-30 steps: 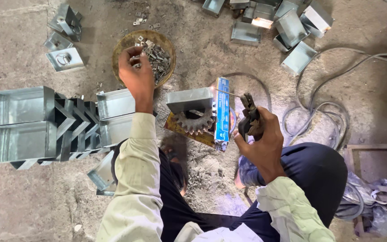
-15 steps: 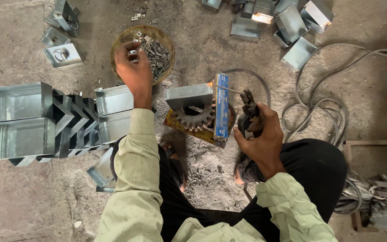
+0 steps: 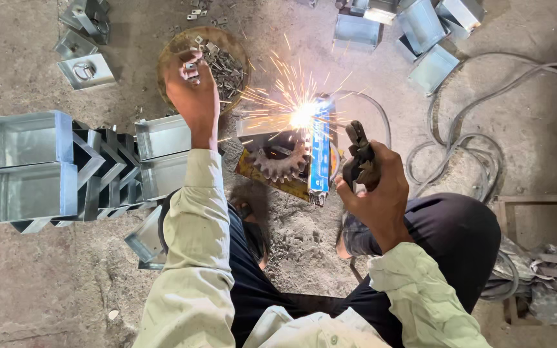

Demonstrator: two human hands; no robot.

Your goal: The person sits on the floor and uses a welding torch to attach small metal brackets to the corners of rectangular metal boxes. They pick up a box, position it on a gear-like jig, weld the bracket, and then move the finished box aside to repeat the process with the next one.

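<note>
Left hand [image 3: 191,96] is over the round bowl [image 3: 174,48] of small metal bits, fingers pinched on one small piece [image 3: 190,65]. Right hand [image 3: 378,190] is wrapped tight around the dark welding holder [image 3: 358,154], just right of the blue strip [image 3: 320,154]. Sparks [image 3: 303,116] fly at the top of the metal box [image 3: 259,124], above the toothed gear [image 3: 280,158] on the floor.

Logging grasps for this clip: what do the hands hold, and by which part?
The right hand grips a dark metal welding electrode holder by its handle. The left hand pinches a small grey metal piece over the round bowl of metal parts.
</note>
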